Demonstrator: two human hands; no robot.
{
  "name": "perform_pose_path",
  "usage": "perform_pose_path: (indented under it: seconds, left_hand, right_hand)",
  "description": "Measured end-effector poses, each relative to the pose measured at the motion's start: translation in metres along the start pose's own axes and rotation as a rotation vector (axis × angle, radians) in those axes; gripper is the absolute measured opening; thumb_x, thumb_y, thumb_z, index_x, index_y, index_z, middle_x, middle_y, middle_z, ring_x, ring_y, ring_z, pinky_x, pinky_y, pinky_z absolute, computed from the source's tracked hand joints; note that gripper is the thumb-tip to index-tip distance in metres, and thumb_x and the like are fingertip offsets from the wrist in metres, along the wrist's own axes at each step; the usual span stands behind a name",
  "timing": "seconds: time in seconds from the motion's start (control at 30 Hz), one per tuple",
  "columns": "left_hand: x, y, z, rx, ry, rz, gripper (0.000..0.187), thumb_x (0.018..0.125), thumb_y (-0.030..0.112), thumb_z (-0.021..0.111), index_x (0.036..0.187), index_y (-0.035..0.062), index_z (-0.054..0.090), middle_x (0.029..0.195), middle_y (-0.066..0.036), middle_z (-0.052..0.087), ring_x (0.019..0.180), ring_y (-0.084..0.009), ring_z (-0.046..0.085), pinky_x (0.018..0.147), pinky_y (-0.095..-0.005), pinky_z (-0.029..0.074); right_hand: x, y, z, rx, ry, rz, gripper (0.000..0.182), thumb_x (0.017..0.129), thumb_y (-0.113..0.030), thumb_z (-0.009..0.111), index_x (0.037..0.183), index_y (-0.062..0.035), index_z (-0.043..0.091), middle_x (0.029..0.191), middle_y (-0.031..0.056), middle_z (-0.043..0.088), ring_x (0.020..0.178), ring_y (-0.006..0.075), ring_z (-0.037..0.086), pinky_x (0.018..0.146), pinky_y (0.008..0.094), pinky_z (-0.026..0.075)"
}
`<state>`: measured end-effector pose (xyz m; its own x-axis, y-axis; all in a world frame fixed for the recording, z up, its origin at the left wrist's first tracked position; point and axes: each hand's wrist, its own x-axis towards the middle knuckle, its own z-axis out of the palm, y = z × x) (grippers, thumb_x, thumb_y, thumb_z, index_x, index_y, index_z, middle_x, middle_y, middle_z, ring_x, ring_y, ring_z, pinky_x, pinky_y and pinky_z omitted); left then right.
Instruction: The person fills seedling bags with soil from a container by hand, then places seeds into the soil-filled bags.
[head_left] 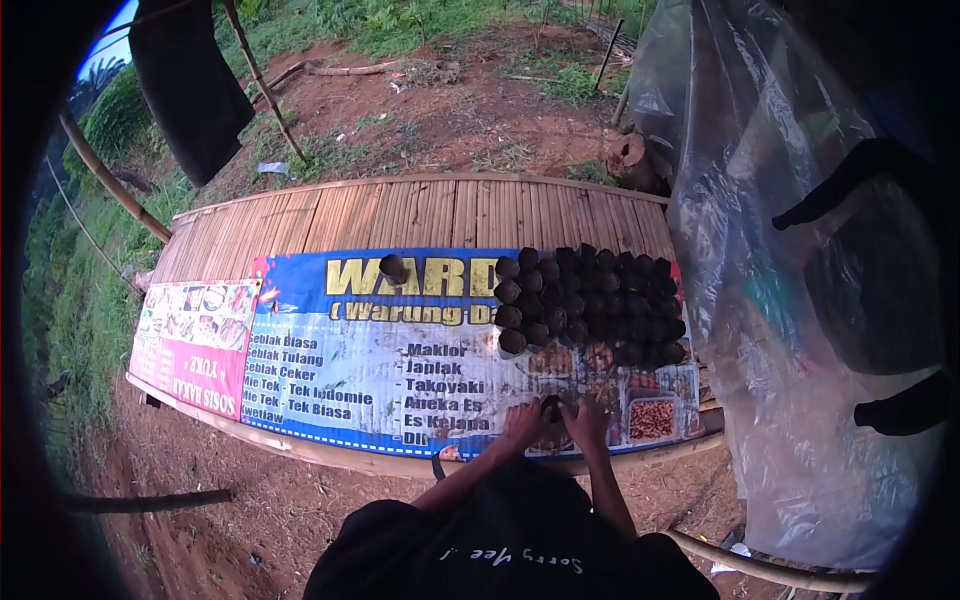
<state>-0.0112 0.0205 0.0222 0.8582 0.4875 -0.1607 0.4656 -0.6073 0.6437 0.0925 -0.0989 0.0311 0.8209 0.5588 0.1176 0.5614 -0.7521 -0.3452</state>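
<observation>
A small black pot [551, 408], like a plastic seedling bag, stands between my hands near the front edge of the banner. My left hand [522, 424] grips its left side with the fingers closed. On the other side, my right hand [586, 420] has its fingers pressed against it. Just beyond my hands, a packed group of similar black pots [590, 300] fills the right part of the banner, in rows. One lone black pot [393, 268] sits farther left, on the large yellow lettering. What the pots contain is too dark to make out.
The printed banner [320, 345] covers much of a bamboo-slat platform [400, 215]. Clear plastic sheeting [720, 150] hangs along the right side. A dark cloth [190, 85] hangs from a pole at upper left. Bare reddish soil [450, 120] lies beyond the platform.
</observation>
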Motion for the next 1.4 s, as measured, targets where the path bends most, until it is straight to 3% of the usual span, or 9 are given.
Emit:
perform_pose_path:
  seconds: [0.2,0.27,0.5,0.7,0.77,0.9,0.97,1.03,1.4]
  left_hand:
    - [0.006,-0.015,0.006,-0.079,-0.005,0.138,0.023,0.083,0.020,0.055,0.087,-0.0030,0.054,0.072,-0.027,0.062,0.068,-0.0416,0.062,0.062,-0.0527,0.047]
    - [0.008,-0.014,0.003,-0.081,0.005,0.146,0.021,0.081,0.018,0.056,0.084,-0.0029,0.055,0.072,-0.026,0.062,0.069,-0.0419,0.062,0.063,-0.0527,0.047]
    - [0.027,-0.023,-0.009,-0.062,-0.075,0.164,0.020,0.076,0.016,0.058,0.082,-0.0034,0.059,0.077,-0.026,0.063,0.073,-0.0423,0.062,0.067,-0.0522,0.048]
    - [0.032,-0.023,-0.015,-0.083,-0.102,0.180,0.020,0.080,0.017,0.056,0.084,-0.0026,0.059,0.078,-0.028,0.062,0.076,-0.0441,0.061,0.069,-0.0536,0.047]
    - [0.031,-0.028,-0.014,-0.149,-0.056,0.175,0.021,0.082,0.017,0.053,0.090,-0.0016,0.057,0.078,-0.028,0.061,0.077,-0.0449,0.060,0.070,-0.0538,0.047]
    - [0.018,-0.049,-0.003,-0.321,0.063,0.055,0.030,0.085,0.013,0.052,0.112,0.0013,0.049,0.090,-0.028,0.061,0.085,-0.0459,0.059,0.075,-0.0531,0.047]
    - [0.014,-0.060,0.013,-0.325,0.085,0.115,0.033,0.084,0.010,0.054,0.116,0.0026,0.048,0.092,-0.025,0.062,0.090,-0.0444,0.059,0.078,-0.0513,0.048]
    - [0.015,-0.068,0.027,-0.325,-0.022,0.105,0.049,0.080,0.004,0.060,0.126,0.0064,0.045,0.103,-0.022,0.062,0.104,-0.0407,0.056,0.088,-0.0472,0.047]
    - [0.018,-0.079,0.024,-0.466,-0.003,0.081,0.045,0.077,0.004,0.066,0.120,0.0053,0.053,0.104,-0.019,0.064,0.093,-0.0351,0.064,0.079,-0.0413,0.052]
  right_hand:
    - [0.002,0.007,0.015,-0.139,-0.099,-0.172,0.027,0.081,-0.035,0.062,0.083,-0.0086,0.066,0.078,0.0197,0.064,0.090,0.0407,0.057,0.079,0.0538,0.042]
    - [0.004,0.006,0.017,-0.048,-0.282,-0.051,0.028,0.080,-0.034,0.060,0.088,-0.0088,0.068,0.096,0.0257,0.063,0.113,0.0435,0.049,0.098,0.0560,0.028]
    - [-0.012,0.003,0.036,0.023,-0.068,0.018,0.023,0.078,-0.030,0.060,0.086,-0.0113,0.070,0.100,0.0280,0.062,0.115,0.0448,0.047,0.094,0.0557,0.033]
    - [-0.004,-0.006,0.020,0.024,-0.274,0.191,0.024,0.081,-0.031,0.060,0.082,-0.0088,0.068,0.088,0.0189,0.067,0.088,0.0350,0.064,0.077,0.0475,0.048]
    - [-0.007,0.011,0.040,0.311,-0.241,0.241,0.027,0.084,-0.034,0.053,0.079,-0.0102,0.065,0.067,0.0150,0.061,0.062,0.0371,0.059,0.078,0.0491,0.044]
    - [-0.005,0.019,0.026,0.642,-0.245,0.405,0.023,0.083,-0.023,0.059,0.095,-0.0036,0.063,0.080,0.0149,0.064,0.080,0.0333,0.064,0.077,0.0430,0.049]
    - [-0.012,0.028,0.042,0.441,0.118,-0.114,0.034,0.077,-0.013,0.065,0.108,-0.0033,0.058,0.088,0.0151,0.063,0.088,0.0329,0.063,0.081,0.0415,0.049]
    - [-0.014,0.027,0.052,0.452,0.035,-0.087,0.043,0.072,-0.009,0.068,0.113,-0.0034,0.056,0.094,0.0161,0.063,0.092,0.0330,0.063,0.083,0.0410,0.049]
    - [-0.010,0.002,0.068,0.487,-0.101,0.006,0.061,0.061,-0.011,0.079,0.118,-0.0033,0.056,0.103,0.0184,0.064,0.097,0.0326,0.063,0.084,0.0392,0.049]
